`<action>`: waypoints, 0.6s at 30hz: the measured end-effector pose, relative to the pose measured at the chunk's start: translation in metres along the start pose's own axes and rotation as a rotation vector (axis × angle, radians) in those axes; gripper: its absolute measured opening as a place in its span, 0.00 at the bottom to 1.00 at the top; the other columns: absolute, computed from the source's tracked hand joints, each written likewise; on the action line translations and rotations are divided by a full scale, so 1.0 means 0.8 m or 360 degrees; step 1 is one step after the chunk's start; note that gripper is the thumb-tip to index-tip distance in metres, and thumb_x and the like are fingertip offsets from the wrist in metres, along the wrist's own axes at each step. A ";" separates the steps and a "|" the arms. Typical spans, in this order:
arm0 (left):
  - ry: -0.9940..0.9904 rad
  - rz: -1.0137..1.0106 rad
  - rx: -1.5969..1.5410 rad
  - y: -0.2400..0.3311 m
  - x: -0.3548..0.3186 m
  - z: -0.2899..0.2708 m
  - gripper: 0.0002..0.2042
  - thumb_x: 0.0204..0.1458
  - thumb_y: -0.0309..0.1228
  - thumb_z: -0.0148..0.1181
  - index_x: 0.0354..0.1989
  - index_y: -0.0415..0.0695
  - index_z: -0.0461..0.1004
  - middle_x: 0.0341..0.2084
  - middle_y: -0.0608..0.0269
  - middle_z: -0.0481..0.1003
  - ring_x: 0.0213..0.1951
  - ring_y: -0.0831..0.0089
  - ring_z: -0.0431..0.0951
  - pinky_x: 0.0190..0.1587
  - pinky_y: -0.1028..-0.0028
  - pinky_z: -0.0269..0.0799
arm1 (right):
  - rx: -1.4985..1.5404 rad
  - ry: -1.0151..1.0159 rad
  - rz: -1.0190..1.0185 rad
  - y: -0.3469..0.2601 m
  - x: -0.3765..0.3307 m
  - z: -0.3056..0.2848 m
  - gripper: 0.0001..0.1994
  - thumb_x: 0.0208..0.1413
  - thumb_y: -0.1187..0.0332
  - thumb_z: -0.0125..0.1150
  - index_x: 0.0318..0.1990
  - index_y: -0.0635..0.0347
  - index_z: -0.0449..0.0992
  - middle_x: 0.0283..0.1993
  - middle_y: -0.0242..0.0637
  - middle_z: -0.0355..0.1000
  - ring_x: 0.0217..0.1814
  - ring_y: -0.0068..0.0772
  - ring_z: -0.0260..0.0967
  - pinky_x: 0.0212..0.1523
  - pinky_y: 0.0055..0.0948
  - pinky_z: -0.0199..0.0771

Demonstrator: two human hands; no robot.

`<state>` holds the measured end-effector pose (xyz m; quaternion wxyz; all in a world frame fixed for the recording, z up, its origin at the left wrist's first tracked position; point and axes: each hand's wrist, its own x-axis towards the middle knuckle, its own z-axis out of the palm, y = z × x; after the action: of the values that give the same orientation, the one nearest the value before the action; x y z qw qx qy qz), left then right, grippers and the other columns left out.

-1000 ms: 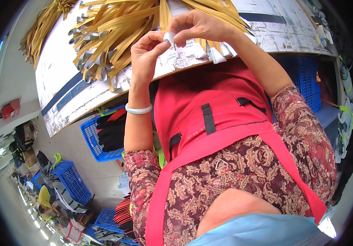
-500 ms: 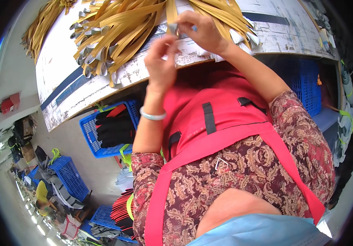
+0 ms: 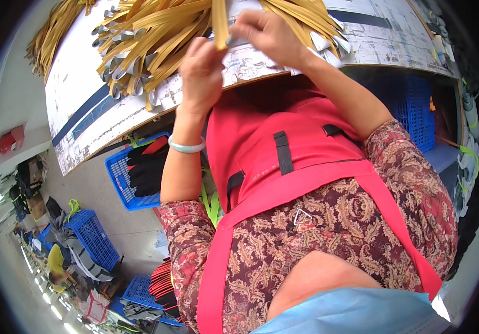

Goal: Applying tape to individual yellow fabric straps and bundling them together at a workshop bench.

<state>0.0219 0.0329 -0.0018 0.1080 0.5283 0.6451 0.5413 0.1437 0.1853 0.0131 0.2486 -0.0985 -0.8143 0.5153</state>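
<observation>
A mustard-yellow fabric strip (image 3: 220,22) hangs toward me over the front of the worktable. My left hand (image 3: 201,78), with a pale bangle at its wrist, is closed at the strip's lower end, fingertips pinched together. Beside it my right hand (image 3: 270,40) is also closed, its thumb and fingertips meeting at a small grey tab (image 3: 229,40) next to the strip's end. Fingers partly hide the tab, and motion blurs both hands a little. Many similar strips with curled grey ends lie in a pile (image 3: 164,42) on the left, and more strips (image 3: 300,25) lie on the right.
The worn white worktable (image 3: 78,100) has its front edge just before my body. Below it stand a blue basket (image 3: 118,175) with black and red pieces and a blue crate (image 3: 417,114). Another blue crate (image 3: 93,239) stands on the floor at left; a person in yellow (image 3: 55,259) is farther off.
My left hand has moved left and slightly down. My right hand shifted a little left, and the strip's end swung left and lower with the hands.
</observation>
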 end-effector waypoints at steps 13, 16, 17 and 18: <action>0.0387 -0.0421 -0.0237 -0.038 -0.053 -0.046 0.05 0.59 0.22 0.56 0.41 0.40 0.75 0.35 0.61 0.76 0.33 0.73 0.78 0.36 0.75 0.76 | -0.0988 -0.0119 0.0234 0.036 -0.083 -0.077 0.09 0.57 0.64 0.62 0.37 0.61 0.77 0.31 0.38 0.72 0.34 0.34 0.71 0.36 0.30 0.70; -0.0126 0.0107 0.0122 -0.014 -0.039 0.030 0.11 0.52 0.15 0.54 0.42 0.41 0.76 0.41 0.55 0.75 0.40 0.61 0.77 0.44 0.68 0.74 | -0.1160 -0.0210 0.0345 0.035 -0.092 -0.042 0.08 0.55 0.65 0.63 0.35 0.60 0.76 0.34 0.40 0.72 0.36 0.41 0.72 0.39 0.33 0.70; -0.0213 0.0189 0.0109 -0.009 -0.033 0.055 0.14 0.50 0.14 0.53 0.43 0.41 0.76 0.43 0.53 0.75 0.43 0.56 0.76 0.47 0.65 0.72 | -0.1135 -0.0202 0.0277 0.041 -0.095 -0.032 0.08 0.54 0.66 0.62 0.35 0.61 0.76 0.34 0.40 0.71 0.37 0.41 0.71 0.39 0.34 0.70; -0.0289 0.0287 0.0184 -0.005 -0.025 0.073 0.13 0.48 0.14 0.53 0.42 0.41 0.76 0.44 0.52 0.74 0.44 0.53 0.74 0.48 0.64 0.71 | -0.1107 -0.0196 0.0206 0.044 -0.095 -0.027 0.07 0.54 0.67 0.62 0.34 0.61 0.75 0.34 0.39 0.71 0.38 0.41 0.71 0.40 0.34 0.70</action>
<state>0.0695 0.0519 -0.0365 0.0863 0.6363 0.6128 0.4606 0.2164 0.1870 -0.0338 0.1174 -0.1975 -0.9464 0.2269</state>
